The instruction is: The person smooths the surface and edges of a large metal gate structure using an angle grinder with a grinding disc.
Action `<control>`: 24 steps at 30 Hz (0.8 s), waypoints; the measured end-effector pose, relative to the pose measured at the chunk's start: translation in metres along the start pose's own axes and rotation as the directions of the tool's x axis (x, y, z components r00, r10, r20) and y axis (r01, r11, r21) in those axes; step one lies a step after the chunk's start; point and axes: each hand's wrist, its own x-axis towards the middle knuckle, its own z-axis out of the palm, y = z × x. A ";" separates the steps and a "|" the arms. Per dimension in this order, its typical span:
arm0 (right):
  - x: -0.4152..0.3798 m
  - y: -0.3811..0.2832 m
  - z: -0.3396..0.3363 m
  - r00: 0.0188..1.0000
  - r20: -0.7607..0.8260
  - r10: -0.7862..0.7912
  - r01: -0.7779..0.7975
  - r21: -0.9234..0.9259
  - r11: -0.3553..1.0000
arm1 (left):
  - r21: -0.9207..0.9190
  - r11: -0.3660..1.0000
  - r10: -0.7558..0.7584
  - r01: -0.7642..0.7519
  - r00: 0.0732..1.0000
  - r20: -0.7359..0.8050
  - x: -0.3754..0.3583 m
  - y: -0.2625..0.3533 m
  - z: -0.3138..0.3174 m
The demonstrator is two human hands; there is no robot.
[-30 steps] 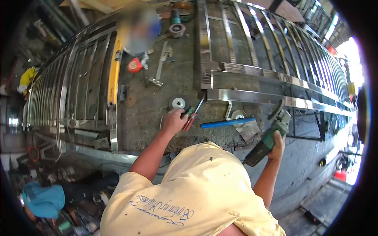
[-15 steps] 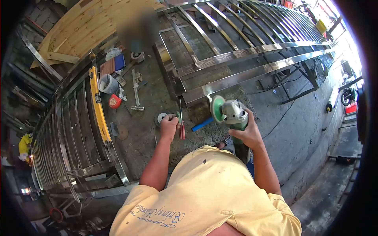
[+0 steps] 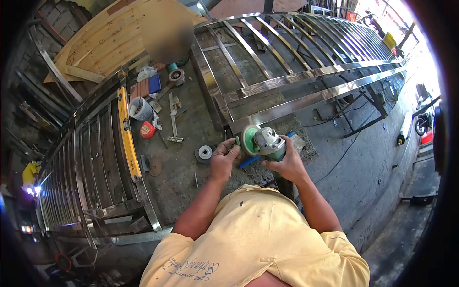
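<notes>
My right hand point(image 3: 287, 162) is wrapped round an angle grinder point(image 3: 269, 142) with a green disc point(image 3: 249, 140) on its left side. Close to that disc, my left hand point(image 3: 225, 159) pinches a small green piece point(image 3: 237, 140). Behind the hands lies a blue rod point(image 3: 249, 161), partly hidden by the grinder. To the left of my left hand, a grey disc roll point(image 3: 204, 152) rests on the worktop. The screwdriver is hidden behind my left hand and arm.
Metal frames stand at the left point(image 3: 101, 158) and back right point(image 3: 287, 76). A yellow level point(image 3: 126, 129), a bucket point(image 3: 139, 109), a red tape measure point(image 3: 147, 129) and a caliper-like tool point(image 3: 173, 117) lie leftward. Another person's yellow clothing point(image 3: 30, 173) shows beside bright sparks.
My left hand has moved right with the green piece, up to the disc. The grinder has shifted slightly left and down. Bright light has flared at the far left.
</notes>
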 end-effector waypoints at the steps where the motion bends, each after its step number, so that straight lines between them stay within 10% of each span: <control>1: 0.001 0.000 0.000 1.000 0.005 0.004 -0.004 -0.007 1.000 | 0.054 0.998 0.035 -0.035 0.999 -0.015 -0.005 0.003 0.010; 24: -0.015 0.000 -0.017 0.994 -0.043 0.102 -0.103 -0.032 0.994 | 0.199 0.975 0.075 -0.095 0.992 0.105 0.005 0.018 0.042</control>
